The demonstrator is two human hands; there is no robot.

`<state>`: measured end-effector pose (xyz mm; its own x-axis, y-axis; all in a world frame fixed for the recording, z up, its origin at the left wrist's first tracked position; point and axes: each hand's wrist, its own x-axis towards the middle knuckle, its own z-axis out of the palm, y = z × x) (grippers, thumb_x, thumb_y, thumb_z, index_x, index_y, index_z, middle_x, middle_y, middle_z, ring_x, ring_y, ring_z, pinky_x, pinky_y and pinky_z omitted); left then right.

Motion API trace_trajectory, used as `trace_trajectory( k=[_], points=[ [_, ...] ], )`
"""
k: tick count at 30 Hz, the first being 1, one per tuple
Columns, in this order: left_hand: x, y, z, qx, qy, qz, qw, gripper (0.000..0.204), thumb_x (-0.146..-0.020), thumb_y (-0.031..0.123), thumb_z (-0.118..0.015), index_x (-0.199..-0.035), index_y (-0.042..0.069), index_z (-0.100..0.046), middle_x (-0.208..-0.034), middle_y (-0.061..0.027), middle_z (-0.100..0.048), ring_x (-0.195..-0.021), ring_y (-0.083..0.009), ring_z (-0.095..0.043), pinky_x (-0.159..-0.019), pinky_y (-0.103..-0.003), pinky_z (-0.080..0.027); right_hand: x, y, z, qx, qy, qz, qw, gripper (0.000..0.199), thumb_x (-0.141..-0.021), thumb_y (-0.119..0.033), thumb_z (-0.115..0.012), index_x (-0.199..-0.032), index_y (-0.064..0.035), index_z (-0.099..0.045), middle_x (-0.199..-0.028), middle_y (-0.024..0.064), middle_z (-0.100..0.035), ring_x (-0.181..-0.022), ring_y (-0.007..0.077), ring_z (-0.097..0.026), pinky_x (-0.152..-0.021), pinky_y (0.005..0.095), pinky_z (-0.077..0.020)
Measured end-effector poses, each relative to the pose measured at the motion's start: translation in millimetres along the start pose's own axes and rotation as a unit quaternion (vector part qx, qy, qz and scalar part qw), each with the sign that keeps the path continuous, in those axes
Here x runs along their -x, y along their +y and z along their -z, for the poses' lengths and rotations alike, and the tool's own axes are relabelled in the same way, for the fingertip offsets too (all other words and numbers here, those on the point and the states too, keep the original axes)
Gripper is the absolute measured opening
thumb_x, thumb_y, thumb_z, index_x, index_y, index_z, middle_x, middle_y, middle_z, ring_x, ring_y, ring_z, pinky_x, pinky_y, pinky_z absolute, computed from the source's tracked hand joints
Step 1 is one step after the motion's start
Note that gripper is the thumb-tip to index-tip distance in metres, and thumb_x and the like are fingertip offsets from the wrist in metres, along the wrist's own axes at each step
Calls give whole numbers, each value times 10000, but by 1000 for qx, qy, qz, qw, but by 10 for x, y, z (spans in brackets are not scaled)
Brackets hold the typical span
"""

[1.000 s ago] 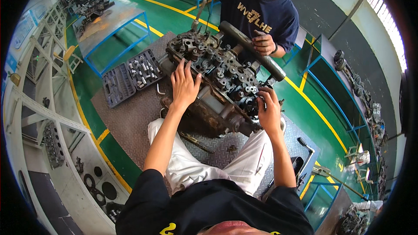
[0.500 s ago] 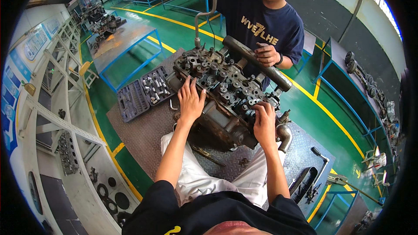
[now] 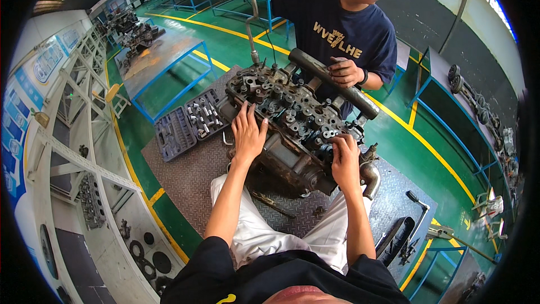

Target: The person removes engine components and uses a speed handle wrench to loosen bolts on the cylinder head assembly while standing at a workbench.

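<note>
My left hand (image 3: pixel 248 134) lies flat, fingers spread, on the near edge of the engine cylinder head (image 3: pixel 292 115), which sits on the diamond-plate floor mat (image 3: pixel 185 174) in front of my knees. My right hand (image 3: pixel 344 157) rests on the head's right end, fingers curled onto the metal, pinching nothing I can see. Across it, another person's hand (image 3: pixel 344 72) grips a dark pipe (image 3: pixel 332 81). An open socket set (image 3: pixel 188 124) lies on the mat to the left.
</note>
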<state>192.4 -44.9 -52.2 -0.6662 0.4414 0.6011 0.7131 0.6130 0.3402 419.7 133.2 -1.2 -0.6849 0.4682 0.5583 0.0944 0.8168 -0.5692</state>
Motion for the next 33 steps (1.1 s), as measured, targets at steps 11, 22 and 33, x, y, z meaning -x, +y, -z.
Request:
trace_trajectory(
  k=[11, 22, 33],
  points=[
    [-1689, 686, 842, 199, 226, -128, 945, 511, -902, 270, -670, -1256, -53, -489, -1260, -245, -528, -1184, -400, -519, -1024, -453, -416, -22, 55, -45, 9, 15, 23, 1000, 106, -893, -8, -577, -993, -13, -614, -972, 162, -542, -918, 373, -505, -782, 452, -433],
    [-3035, 491, 617, 473, 0, 77, 878, 265, -836, 330, -741, -760, 143, -568, -616, 75, -461, -528, -73, -425, -531, -256, -368, 5, 89, -67, 24, 33, 16, 999, 102, -911, -35, -590, -1003, 3, -611, -969, 163, -544, -917, 372, -517, -787, 438, -446],
    [-3709, -40, 359, 363, 156, 185, 900, 454, -867, 387, -656, -706, -30, -575, -572, -92, -549, -457, -231, -564, -462, -380, -448, -29, 81, -3, 12, 21, -10, 1000, 91, -898, -9, -597, -988, 3, -606, -971, 159, -552, -930, 368, -516, -800, 440, -443]
  ],
)
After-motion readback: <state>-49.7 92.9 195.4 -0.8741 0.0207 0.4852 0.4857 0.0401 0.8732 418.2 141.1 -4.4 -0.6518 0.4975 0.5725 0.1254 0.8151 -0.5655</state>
